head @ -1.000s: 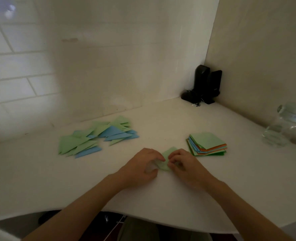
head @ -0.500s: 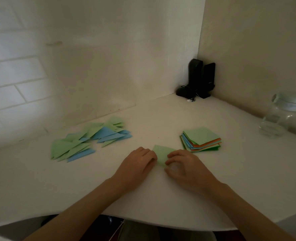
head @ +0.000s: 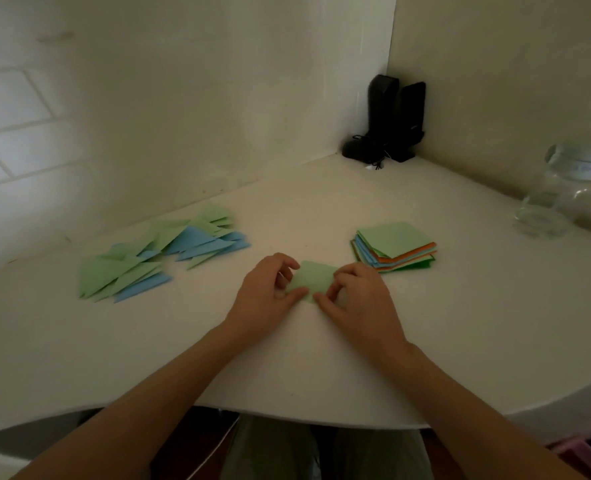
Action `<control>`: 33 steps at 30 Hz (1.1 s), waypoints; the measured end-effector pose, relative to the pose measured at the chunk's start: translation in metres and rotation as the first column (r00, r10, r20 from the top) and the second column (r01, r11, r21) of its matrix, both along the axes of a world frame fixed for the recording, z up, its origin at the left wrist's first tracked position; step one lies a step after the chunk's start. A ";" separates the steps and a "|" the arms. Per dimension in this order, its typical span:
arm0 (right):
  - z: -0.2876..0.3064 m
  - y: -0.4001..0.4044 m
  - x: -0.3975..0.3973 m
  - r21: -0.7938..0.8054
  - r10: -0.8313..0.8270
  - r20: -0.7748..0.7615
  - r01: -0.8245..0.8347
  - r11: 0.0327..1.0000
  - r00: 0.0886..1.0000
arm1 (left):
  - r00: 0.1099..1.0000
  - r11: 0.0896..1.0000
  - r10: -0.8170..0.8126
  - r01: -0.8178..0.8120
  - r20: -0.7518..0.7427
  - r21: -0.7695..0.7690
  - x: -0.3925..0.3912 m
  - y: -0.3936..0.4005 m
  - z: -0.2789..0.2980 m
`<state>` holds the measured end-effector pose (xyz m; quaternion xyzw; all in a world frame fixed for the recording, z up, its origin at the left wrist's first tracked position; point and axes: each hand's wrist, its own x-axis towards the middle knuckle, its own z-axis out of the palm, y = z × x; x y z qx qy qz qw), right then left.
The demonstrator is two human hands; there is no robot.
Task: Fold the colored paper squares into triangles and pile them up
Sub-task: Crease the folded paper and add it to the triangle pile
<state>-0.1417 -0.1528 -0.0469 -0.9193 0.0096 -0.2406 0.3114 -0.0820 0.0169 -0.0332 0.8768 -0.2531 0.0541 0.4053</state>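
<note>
At the frame's centre a light green paper square is pinched on the white table by the left hand and right hand; being thin, light and easily creased, it is best taken at opposite corners.

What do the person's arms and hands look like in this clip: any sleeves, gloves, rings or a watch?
Both forearms are bare to the frame's lower edge, with no sleeves in view. The left hand and right hand wear no gloves; no ring, watch or bracelet shows. Light is dim, so fine marks cannot be judged.
</note>
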 end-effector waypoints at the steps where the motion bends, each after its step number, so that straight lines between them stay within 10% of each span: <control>1: 0.000 -0.001 0.001 0.020 0.001 0.005 -0.001 1.000 1.000 | 1.000 1.000 0.002 -0.002 -0.004 0.002 0.001 0.001 0.000; 8: 0.002 -0.015 0.002 0.048 0.130 -0.100 -0.125 0.991 0.987 | 0.992 0.998 -0.064 0.063 0.108 0.005 0.002 0.009 -0.003; 19: 0.017 -0.029 0.019 -0.032 0.260 0.040 -0.259 0.965 0.965 | 0.893 0.869 -0.222 0.000 0.391 0.494 -0.021 -0.007 0.002; 33: 0.015 -0.024 0.019 -0.171 0.249 -0.069 -0.258 0.951 0.966 | 0.944 0.934 -0.178 0.073 0.277 0.350 0.000 0.019 -0.003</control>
